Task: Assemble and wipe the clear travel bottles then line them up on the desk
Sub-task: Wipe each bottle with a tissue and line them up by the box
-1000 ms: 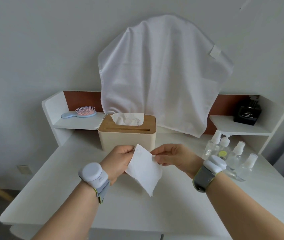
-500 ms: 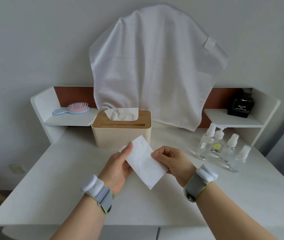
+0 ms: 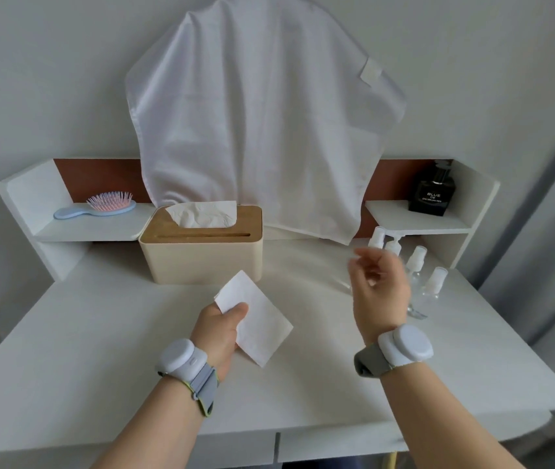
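Head view shows the left hand (image 3: 223, 328) pinching a folded white tissue (image 3: 256, 319) above the surface (image 3: 100, 333), thumb on top. The right hand (image 3: 379, 289) is released and empty, its fingers loosely curled and blurred, near the clear travel bottles (image 3: 418, 265). These bottles stand in a loose group at the right back of the surface, under a small shelf (image 3: 415, 220); at least four white spray or pump tops are visible, so they seem already assembled, though some are hidden behind the hand. I judge the wiping is only about to begin: no bottle is held, and the tissue looks clean. Wiping each bottle and lining them up is left.
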